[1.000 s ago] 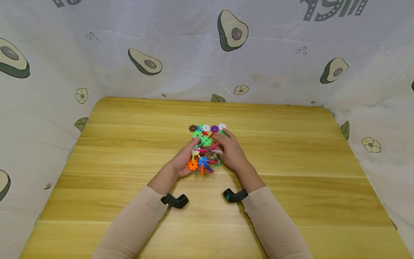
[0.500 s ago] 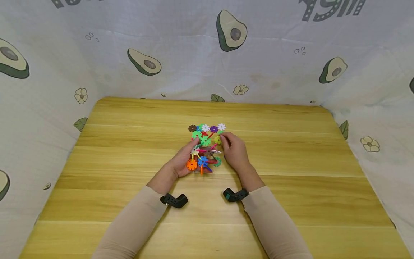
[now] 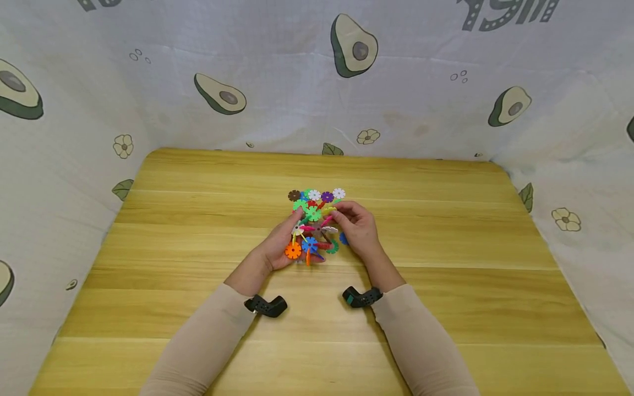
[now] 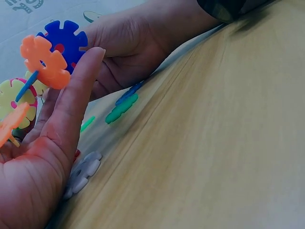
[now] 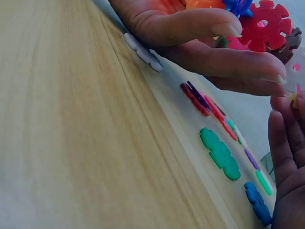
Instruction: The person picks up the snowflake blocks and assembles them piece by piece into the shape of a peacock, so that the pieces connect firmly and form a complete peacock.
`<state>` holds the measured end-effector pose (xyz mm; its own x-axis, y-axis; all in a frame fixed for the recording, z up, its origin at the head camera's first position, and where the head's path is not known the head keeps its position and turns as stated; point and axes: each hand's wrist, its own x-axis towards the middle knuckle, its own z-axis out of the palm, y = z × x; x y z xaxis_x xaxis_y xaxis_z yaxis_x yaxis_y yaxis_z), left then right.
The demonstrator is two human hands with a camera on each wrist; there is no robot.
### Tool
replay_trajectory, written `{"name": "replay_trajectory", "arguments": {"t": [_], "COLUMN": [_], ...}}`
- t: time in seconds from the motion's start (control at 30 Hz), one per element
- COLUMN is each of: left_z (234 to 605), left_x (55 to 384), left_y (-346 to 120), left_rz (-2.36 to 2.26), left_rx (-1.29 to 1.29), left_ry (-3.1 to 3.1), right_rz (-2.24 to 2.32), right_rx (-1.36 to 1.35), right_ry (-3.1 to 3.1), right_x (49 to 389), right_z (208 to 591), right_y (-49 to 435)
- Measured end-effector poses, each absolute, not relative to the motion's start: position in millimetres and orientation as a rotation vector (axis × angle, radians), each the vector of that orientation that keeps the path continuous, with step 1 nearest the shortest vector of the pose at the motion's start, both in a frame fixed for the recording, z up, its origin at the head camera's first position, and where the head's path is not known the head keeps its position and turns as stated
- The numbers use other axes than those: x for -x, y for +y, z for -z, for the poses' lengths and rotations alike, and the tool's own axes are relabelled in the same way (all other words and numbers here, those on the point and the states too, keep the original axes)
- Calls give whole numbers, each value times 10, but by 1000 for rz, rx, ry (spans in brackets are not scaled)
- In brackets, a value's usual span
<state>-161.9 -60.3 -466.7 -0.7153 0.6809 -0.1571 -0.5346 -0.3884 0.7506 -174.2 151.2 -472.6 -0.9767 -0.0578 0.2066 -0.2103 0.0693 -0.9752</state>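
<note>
Notched plastic flower discs are joined into a colourful cluster [image 3: 310, 244] above the table. The left hand [image 3: 281, 242] holds this cluster, thumb at its upper left side and fingers beneath. The left wrist view shows an orange disc [image 4: 44, 62] and a dark blue disc [image 4: 69, 45] beside the extended fingers. At the cluster's upper right, the right hand [image 3: 358, 228] pinches a yellow disc [image 3: 329, 210] between thumb and fingertips. In the right wrist view only a small bit of that disc shows at the fingertips. A red disc [image 5: 265, 26] of the cluster faces that camera.
Loose discs lie on the wooden table [image 3: 446, 231]: brown [image 3: 294, 195], purple [image 3: 327, 197] and white [image 3: 339, 193] behind the hands, green [image 3: 332, 247] and blue [image 3: 344, 238] near the right hand. A grey disc [image 5: 143, 52] lies under the left hand. Printed cloth [image 3: 277, 49] surrounds the table.
The right hand drew back from among the discs with a yellow disc, then moved it left against the cluster, turning it more edge-on. The left hand stays nearly still.
</note>
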Motion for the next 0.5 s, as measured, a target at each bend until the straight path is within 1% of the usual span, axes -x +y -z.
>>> {"name": "replay_trajectory", "arguments": {"t": [0.3, 0.5], "left_z": [4686, 4684], "left_x": [1627, 1625], "left_y": [-600, -595], "left_rz": [-2127, -2124], "left_rx": [-163, -214], "left_ry": [1091, 1046], "right_rz": [-2019, -2011], "right_rx": [-274, -262], "right_ry": [-2224, -2264], "right_x": [1732, 1731], "right_z": [4713, 4717], "right_y": [1503, 1506]}}
